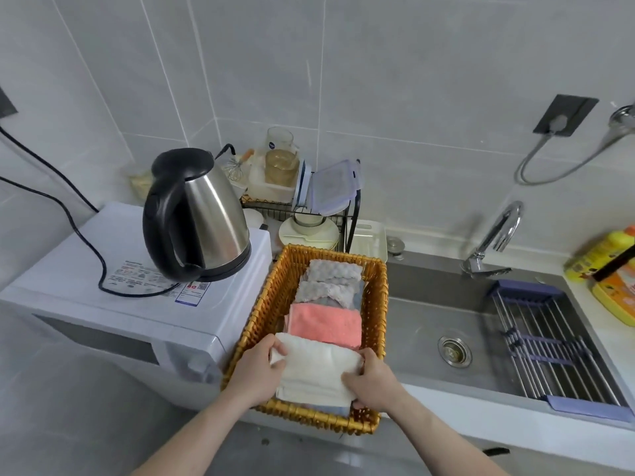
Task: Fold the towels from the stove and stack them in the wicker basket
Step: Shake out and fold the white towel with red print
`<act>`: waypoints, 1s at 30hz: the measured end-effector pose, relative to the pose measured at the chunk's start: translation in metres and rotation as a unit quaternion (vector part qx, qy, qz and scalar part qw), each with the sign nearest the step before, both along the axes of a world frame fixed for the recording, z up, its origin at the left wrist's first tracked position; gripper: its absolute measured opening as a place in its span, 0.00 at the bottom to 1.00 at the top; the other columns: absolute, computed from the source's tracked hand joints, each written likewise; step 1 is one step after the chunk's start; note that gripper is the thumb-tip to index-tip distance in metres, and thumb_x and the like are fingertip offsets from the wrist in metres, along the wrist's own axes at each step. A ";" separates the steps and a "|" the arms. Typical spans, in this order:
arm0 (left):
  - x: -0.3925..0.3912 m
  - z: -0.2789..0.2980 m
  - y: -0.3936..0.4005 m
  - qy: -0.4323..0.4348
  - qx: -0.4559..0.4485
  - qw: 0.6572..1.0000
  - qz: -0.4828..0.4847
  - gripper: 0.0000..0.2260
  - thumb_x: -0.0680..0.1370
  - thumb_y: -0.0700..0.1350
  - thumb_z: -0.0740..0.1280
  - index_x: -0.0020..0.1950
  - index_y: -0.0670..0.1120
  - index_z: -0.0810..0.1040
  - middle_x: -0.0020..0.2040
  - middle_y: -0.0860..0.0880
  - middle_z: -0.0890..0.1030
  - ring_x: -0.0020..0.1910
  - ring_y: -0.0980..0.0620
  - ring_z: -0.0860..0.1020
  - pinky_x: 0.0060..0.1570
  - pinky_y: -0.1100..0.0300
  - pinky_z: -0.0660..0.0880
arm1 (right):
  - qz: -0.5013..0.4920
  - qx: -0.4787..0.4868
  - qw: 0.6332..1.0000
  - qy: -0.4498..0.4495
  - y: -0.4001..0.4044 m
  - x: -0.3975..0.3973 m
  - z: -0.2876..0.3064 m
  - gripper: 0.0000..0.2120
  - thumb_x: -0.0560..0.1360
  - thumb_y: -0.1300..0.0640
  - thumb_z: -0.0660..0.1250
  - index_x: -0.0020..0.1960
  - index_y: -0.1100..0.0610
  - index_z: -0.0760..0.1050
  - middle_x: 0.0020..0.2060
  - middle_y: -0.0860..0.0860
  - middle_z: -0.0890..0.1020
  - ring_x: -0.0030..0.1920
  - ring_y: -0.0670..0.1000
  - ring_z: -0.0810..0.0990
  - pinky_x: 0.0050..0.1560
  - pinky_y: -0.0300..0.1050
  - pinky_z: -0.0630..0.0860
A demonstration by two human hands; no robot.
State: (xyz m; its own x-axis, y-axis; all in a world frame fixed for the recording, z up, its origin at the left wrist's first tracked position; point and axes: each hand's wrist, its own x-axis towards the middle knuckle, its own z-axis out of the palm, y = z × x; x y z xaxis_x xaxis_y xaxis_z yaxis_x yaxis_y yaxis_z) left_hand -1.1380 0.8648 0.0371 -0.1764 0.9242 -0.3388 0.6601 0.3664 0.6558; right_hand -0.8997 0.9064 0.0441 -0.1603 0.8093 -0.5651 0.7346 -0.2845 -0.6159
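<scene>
the left hand and the right hand each grip one end of a folded white towel, fingers curled round its edges with the cloth held between them over the near end of the wicker basket. under the white towel, beside the right hand's fingertips, a strip of pale blue cloth shows, so it looks to be landing on something already packed. just beyond the hands lies a folded pink towel, and farther still two folded grey nubby towels fill the far end of the basket. judging from this, most of the folding is done and this towel only needs releasing and perhaps tidying. the stove is not in view, so whether more towels wait there cannot be told. far left of the hands a kettle sits on a white appliance; far right is the sink.
</scene>
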 end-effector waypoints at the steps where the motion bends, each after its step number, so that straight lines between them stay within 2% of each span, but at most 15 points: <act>1: 0.000 -0.003 0.001 0.006 -0.007 1.000 -0.011 0.06 0.83 0.46 0.64 0.51 0.58 0.71 0.46 0.56 0.80 0.32 0.54 0.79 0.30 0.63 0.76 | 0.009 -0.006 1.000 -0.016 0.001 -0.002 -0.002 0.28 0.74 0.52 0.64 0.72 0.55 0.64 0.57 0.51 0.78 0.54 0.58 0.84 0.52 0.54 0.84; 3: -0.003 -0.009 0.004 0.012 -0.022 0.999 -0.030 0.07 0.83 0.46 0.63 0.51 0.59 0.69 0.44 0.53 0.80 0.32 0.54 0.78 0.28 0.63 0.72 | 0.022 -0.010 0.999 -0.046 0.002 -0.010 0.000 0.28 0.74 0.53 0.63 0.73 0.56 0.63 0.60 0.54 0.78 0.58 0.59 0.81 0.57 0.54 0.81; 6: -0.006 -0.016 0.008 0.024 -0.043 0.997 -0.057 0.07 0.82 0.47 0.63 0.52 0.60 0.67 0.46 0.53 0.80 0.35 0.53 0.80 0.30 0.61 0.74 | 0.048 0.001 0.994 -0.101 0.004 -0.021 0.001 0.25 0.77 0.52 0.63 0.71 0.57 0.64 0.63 0.55 0.78 0.63 0.59 0.78 0.60 0.50 0.76; 10: -0.005 -0.022 0.011 0.054 -0.055 0.993 -0.094 0.07 0.82 0.47 0.62 0.54 0.58 0.66 0.52 0.55 0.76 0.41 0.55 0.79 0.40 0.56 0.80 | 0.090 0.037 0.981 -0.167 0.004 -0.030 0.007 0.19 0.78 0.53 0.63 0.67 0.59 0.69 0.60 0.55 0.80 0.60 0.58 0.81 0.57 0.47 0.77; 12: -0.005 -0.021 0.010 0.073 -0.044 0.990 -0.111 0.07 0.81 0.49 0.63 0.56 0.58 0.67 0.59 0.56 0.72 0.47 0.56 0.77 0.46 0.56 0.79 | 0.114 0.065 0.974 -0.185 0.000 -0.030 0.012 0.18 0.79 0.56 0.62 0.67 0.59 0.70 0.61 0.56 0.80 0.60 0.58 0.81 0.59 0.48 0.78; 15: -0.004 -0.011 0.007 0.145 0.031 0.979 -0.139 0.09 0.81 0.51 0.63 0.60 0.57 0.68 0.66 0.60 0.62 0.58 0.57 0.69 0.51 0.63 0.71 | 0.098 0.131 0.970 -0.178 -0.008 -0.027 0.013 0.22 0.76 0.57 0.63 0.70 0.54 0.66 0.61 0.53 0.75 0.58 0.58 0.79 0.57 0.50 0.77; 18: 0.002 -0.006 0.006 0.129 0.082 0.972 -0.181 0.09 0.81 0.50 0.62 0.60 0.58 0.71 0.64 0.62 0.64 0.60 0.59 0.69 0.58 0.62 0.71 | 0.102 0.200 0.960 -0.170 -0.015 -0.024 0.008 0.20 0.76 0.56 0.64 0.67 0.50 0.68 0.60 0.48 0.70 0.52 0.55 0.80 0.48 0.45 0.75; 20: 0.007 -0.009 0.007 0.115 0.053 0.967 -0.222 0.11 0.81 0.51 0.60 0.63 0.59 0.73 0.64 0.62 0.67 0.63 0.58 0.68 0.64 0.59 0.69 | 0.136 0.210 0.954 -0.166 -0.018 -0.024 0.003 0.16 0.76 0.57 0.62 0.64 0.50 0.72 0.61 0.48 0.70 0.52 0.54 0.80 0.49 0.45 0.76; 24: 0.013 -0.019 0.008 0.128 0.016 0.957 -0.261 0.16 0.81 0.52 0.58 0.68 0.58 0.72 0.67 0.60 0.66 0.68 0.56 0.65 0.67 0.57 0.67 | 0.176 0.198 0.948 -0.178 -0.020 -0.023 -0.009 0.16 0.76 0.58 0.58 0.61 0.50 0.76 0.63 0.49 0.71 0.59 0.55 0.77 0.62 0.48 0.74; 27: 0.014 -0.023 0.008 0.124 0.002 0.956 -0.265 0.17 0.81 0.51 0.59 0.69 0.58 0.71 0.68 0.60 0.65 0.68 0.55 0.64 0.68 0.57 0.68 | 0.168 0.197 0.950 -0.176 -0.019 -0.023 -0.014 0.14 0.77 0.59 0.58 0.57 0.51 0.78 0.62 0.50 0.73 0.56 0.55 0.78 0.61 0.48 0.75; 30: 0.015 -0.026 0.008 0.115 -0.002 0.957 -0.267 0.17 0.81 0.50 0.58 0.70 0.57 0.71 0.69 0.59 0.65 0.69 0.56 0.64 0.69 0.58 0.67 | 0.188 0.186 0.946 -0.189 -0.020 -0.026 -0.016 0.14 0.79 0.61 0.58 0.58 0.53 0.79 0.61 0.52 0.76 0.57 0.54 0.77 0.60 0.47 0.75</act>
State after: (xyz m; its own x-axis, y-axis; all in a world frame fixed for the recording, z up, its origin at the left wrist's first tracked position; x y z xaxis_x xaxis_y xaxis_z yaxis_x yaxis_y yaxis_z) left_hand -1.1228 0.8732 0.0113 0.2497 0.9023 -0.3514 0.8806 -0.0607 0.4699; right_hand -0.9256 0.8860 0.0284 -0.3197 0.8890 -0.3278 0.9286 0.2252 -0.2949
